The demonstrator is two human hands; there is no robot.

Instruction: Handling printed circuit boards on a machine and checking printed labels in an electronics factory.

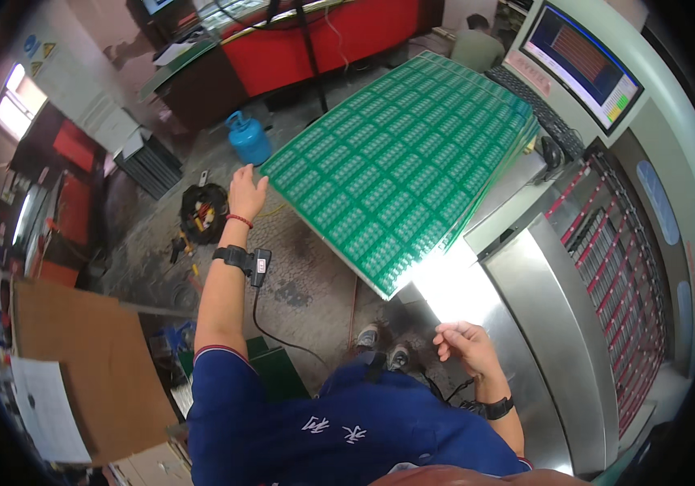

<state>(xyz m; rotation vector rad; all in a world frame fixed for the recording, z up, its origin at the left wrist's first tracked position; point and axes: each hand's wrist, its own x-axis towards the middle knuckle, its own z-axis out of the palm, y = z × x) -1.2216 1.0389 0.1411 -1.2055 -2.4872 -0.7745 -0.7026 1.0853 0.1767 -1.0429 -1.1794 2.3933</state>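
A stack of large green circuit board panels [400,162], printed with rows of small pale patterns, lies slanted on the machine's front. My left hand [248,193] is beside the stack's left corner, fingers stretched and thumb apart, with nothing seen in it. Over the shiny metal cover [497,312], to the right of the stack's near corner, my right hand [467,344] is curled closed. Its thumb and forefinger come together and no object shows in them. Both hands appear apart from the panels.
A machine with red-striped rails [607,275] stands at the right, below a monitor [582,61], a keyboard [538,109] and a mouse [552,152]. On the floor are a blue gas cylinder [249,139] and a black tool bag [204,212]. Another person [477,47] is at the back.
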